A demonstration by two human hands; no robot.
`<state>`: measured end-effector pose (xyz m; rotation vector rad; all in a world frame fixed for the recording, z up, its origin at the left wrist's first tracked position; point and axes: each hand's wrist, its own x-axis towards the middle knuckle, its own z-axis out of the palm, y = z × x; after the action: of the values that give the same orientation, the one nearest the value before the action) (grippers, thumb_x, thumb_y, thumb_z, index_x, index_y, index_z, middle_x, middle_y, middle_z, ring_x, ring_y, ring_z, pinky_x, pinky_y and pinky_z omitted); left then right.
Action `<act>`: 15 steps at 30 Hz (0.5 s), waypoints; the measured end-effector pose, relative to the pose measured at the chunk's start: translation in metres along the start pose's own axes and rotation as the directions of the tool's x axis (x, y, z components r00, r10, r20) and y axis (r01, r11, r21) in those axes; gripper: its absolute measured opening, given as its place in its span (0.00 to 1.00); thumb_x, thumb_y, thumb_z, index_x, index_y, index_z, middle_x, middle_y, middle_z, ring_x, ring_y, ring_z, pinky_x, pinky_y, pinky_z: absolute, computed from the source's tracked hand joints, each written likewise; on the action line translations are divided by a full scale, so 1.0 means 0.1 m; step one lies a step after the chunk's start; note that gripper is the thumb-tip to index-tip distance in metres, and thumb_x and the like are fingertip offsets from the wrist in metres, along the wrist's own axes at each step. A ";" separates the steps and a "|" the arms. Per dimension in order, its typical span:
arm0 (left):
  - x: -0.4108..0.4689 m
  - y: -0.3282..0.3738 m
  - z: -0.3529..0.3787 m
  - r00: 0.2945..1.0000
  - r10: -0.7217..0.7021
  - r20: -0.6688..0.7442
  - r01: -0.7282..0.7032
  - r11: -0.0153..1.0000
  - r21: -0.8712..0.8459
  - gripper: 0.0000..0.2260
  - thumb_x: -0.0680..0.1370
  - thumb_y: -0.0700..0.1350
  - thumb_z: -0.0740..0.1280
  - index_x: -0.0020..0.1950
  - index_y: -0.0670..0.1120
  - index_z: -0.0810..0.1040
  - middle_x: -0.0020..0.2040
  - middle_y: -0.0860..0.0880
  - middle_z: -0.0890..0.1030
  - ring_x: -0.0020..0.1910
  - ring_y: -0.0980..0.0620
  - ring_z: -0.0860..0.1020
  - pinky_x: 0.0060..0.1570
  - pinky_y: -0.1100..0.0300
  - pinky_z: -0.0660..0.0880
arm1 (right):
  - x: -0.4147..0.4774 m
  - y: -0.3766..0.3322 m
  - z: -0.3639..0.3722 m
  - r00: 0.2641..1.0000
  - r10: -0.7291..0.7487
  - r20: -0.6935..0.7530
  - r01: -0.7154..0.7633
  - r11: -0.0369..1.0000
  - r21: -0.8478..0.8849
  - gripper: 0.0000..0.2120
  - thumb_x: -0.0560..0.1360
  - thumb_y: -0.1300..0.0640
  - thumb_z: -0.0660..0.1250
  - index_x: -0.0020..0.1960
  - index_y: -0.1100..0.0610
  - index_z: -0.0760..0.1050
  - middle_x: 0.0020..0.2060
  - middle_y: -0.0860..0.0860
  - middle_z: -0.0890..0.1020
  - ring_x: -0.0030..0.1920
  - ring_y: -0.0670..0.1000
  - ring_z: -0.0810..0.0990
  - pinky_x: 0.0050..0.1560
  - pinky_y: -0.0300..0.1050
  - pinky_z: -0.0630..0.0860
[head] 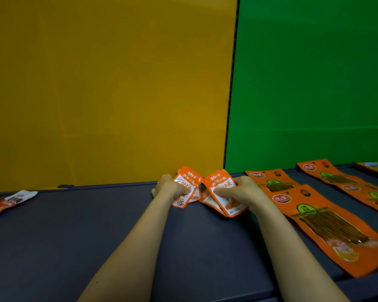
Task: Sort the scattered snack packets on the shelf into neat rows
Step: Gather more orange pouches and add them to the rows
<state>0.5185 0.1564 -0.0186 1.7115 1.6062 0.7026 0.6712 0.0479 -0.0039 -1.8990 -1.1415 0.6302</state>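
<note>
Both my hands are at the back of the dark shelf [96,225], close to the rear wall. My left hand [167,187] grips a small stack of orange-and-white snack packets [187,184], tilted up on edge. My right hand [244,190] holds a second small stack of the same packets [222,192], fanned slightly, with its thumb across the top one. The two stacks almost touch in the middle.
Long orange packets [327,225] lie in rows at the right, with more behind [345,182]. A red-and-white packet [11,202] lies at the far left. A yellow panel [107,88] and a green panel [314,79] form the back wall.
</note>
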 end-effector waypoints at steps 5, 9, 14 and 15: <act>-0.05 -0.09 -0.11 0.996 0.089 0.019 -0.077 0.931 -0.357 0.08 0.68 0.35 0.74 0.36 0.42 0.75 0.53 0.35 0.81 0.39 0.45 0.81 0.47 0.49 0.80 | -0.08 0.03 -0.03 0.999 0.030 0.045 -0.030 1.000 -0.005 0.13 0.66 0.53 0.76 0.46 0.60 0.80 0.45 0.57 0.85 0.42 0.53 0.83 0.51 0.50 0.80; -0.22 -0.06 -0.34 0.990 0.137 0.031 -0.092 0.800 -0.592 0.07 0.72 0.31 0.68 0.50 0.34 0.78 0.57 0.33 0.78 0.18 0.61 0.75 0.23 0.65 0.75 | -0.25 -0.06 -0.11 0.999 -0.052 -0.012 0.054 0.985 0.165 0.06 0.70 0.58 0.73 0.37 0.55 0.76 0.39 0.54 0.82 0.29 0.45 0.80 0.29 0.40 0.78; -0.70 0.13 -0.64 0.947 0.304 0.109 -0.143 0.698 -0.702 0.05 0.75 0.35 0.66 0.49 0.41 0.77 0.53 0.41 0.79 0.27 0.57 0.81 0.32 0.62 0.78 | -0.76 -0.14 -0.46 0.969 -0.128 -0.214 0.218 0.852 0.477 0.03 0.73 0.59 0.69 0.46 0.56 0.77 0.35 0.49 0.83 0.27 0.41 0.79 0.31 0.35 0.76; -0.83 0.17 -0.68 0.929 0.347 0.130 -0.152 0.677 -0.720 0.04 0.75 0.36 0.66 0.47 0.43 0.77 0.50 0.43 0.80 0.28 0.58 0.81 0.32 0.64 0.79 | -0.92 -0.13 -0.57 0.956 -0.140 -0.259 0.256 0.831 0.495 0.02 0.73 0.59 0.69 0.46 0.56 0.78 0.34 0.47 0.83 0.28 0.41 0.80 0.31 0.34 0.77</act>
<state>0.4687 0.0820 0.0425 1.3635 0.7499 1.0196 0.6648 -0.0518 0.0383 -1.3204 -0.8975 0.5378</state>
